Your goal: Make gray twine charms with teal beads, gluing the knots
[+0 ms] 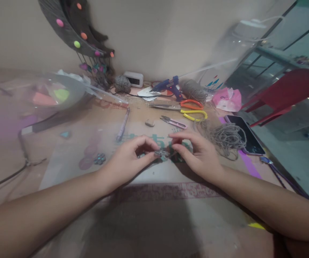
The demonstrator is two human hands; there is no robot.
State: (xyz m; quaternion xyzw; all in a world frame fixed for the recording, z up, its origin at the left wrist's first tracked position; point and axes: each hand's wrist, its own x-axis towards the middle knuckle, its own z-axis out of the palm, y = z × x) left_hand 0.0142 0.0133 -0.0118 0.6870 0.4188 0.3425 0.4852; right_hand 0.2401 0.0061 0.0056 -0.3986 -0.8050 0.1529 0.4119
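Note:
Between the thumb and fingertips of my left hand (pixel 138 157) is a small grey knotted cord piece (pixel 163 153), pinched over the table. My right hand (pixel 197 152) is just to its right, fingers curled, with a thin end of the cord running toward its thumb; the exact grip there is partly hidden. A small dark flower-shaped piece (pixel 100 158) lies left of my left wrist. Beyond my right hand is a loose tangle of grey yarn (pixel 228 136). Pink-handled thread snips (pixel 174 122) and a small grey stone-like lump (pixel 149 123) lie just beyond my hands.
Orange-and-yellow-handled scissors (pixel 170 107), a blue glue gun (pixel 169 86) and a yarn ball (pixel 122 84) lie toward the wall. A pen (pixel 123 123) is left of centre. A phone (pixel 247 136) lies near the right edge; a plastic bag (pixel 54 93) is at left.

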